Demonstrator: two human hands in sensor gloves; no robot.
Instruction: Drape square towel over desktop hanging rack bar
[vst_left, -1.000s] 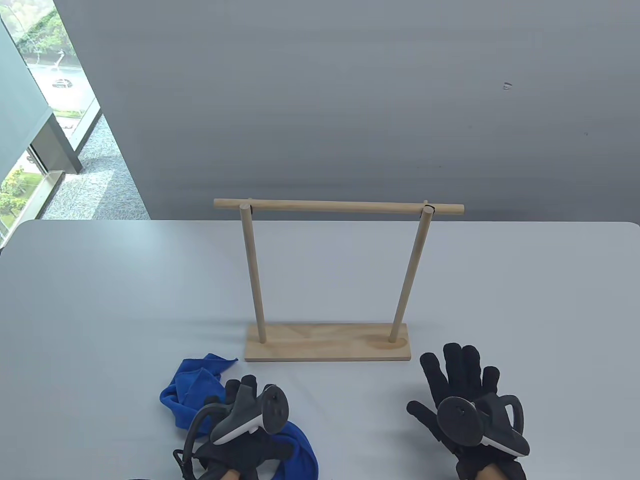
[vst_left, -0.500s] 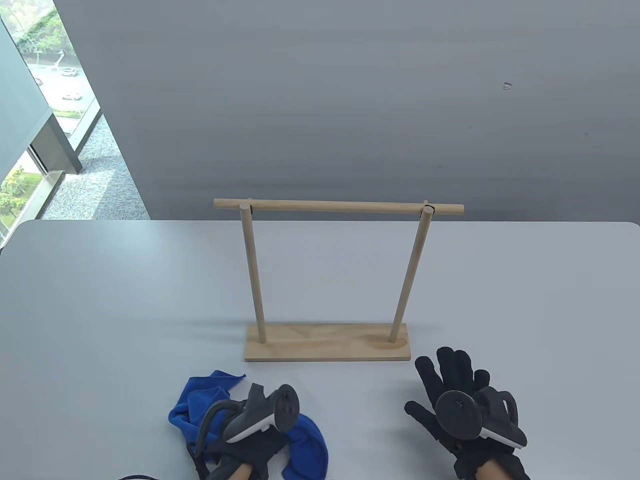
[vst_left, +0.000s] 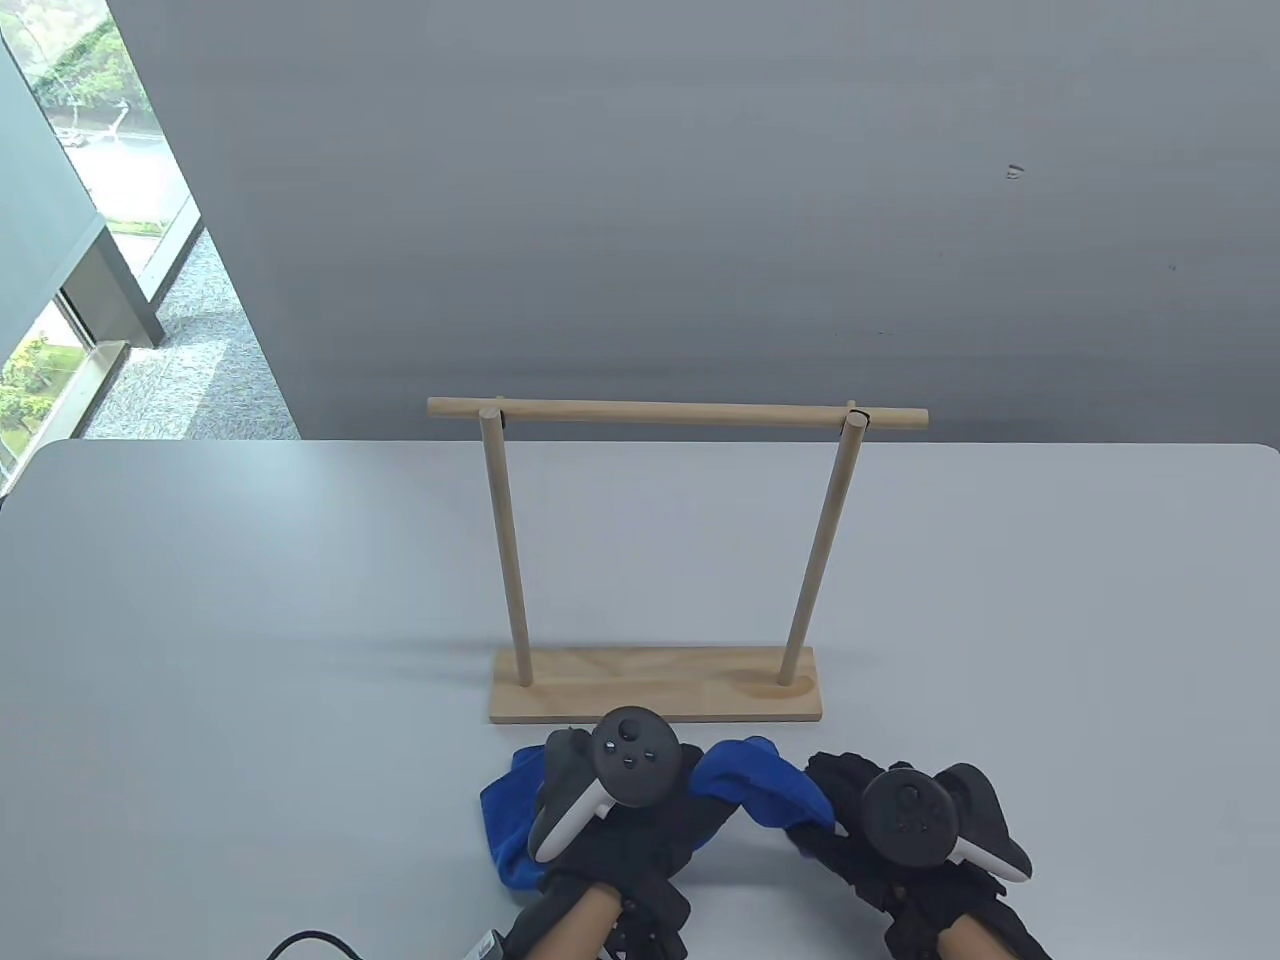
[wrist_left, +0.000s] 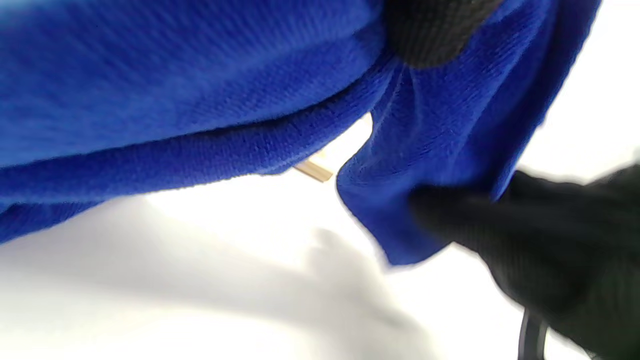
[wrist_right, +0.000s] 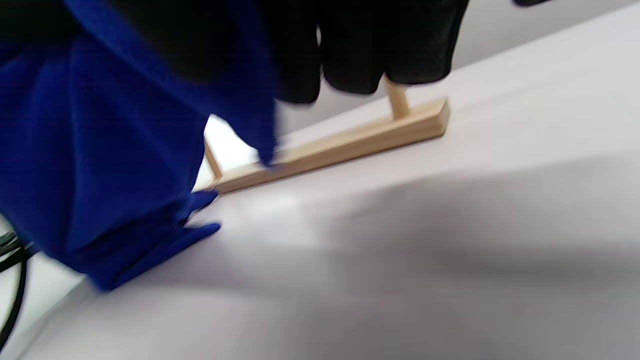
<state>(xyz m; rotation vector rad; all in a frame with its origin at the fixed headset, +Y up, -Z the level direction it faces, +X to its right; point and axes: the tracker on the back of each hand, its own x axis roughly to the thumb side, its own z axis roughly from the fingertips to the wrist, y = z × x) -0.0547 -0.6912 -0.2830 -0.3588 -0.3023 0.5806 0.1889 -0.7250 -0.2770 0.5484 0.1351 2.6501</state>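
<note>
Blue, soft-napped cloth: the towel (vst_left: 760, 785) is bunched and creased, not spread, and it hangs in a short sagging span between the two gloved hands near the desk's (vst_left: 250, 600) front edge, just in front of the rack (vst_left: 655, 560). One clump droops at the left hand (vst_left: 625, 830), with folds hanging towards the desk; the other end rises in a rounded hump towards the right hand (vst_left: 900, 830). In the left wrist view the weave shows fine ribbing, and a loose flap with a hemmed edge hangs down. There a black fingertip (wrist_left: 430, 35) presses into the cloth from above, and the right hand's fingers (wrist_left: 450, 212) grip the flap's lower part. In the right wrist view the right hand's fingers (wrist_right: 350, 50) curl around a fold of the towel, which drops in thick layers to a corner close to the desk. Both hands grip the towel. The wooden rack stands upright on its flat base, its bar (vst_left: 678, 413) bare.
</note>
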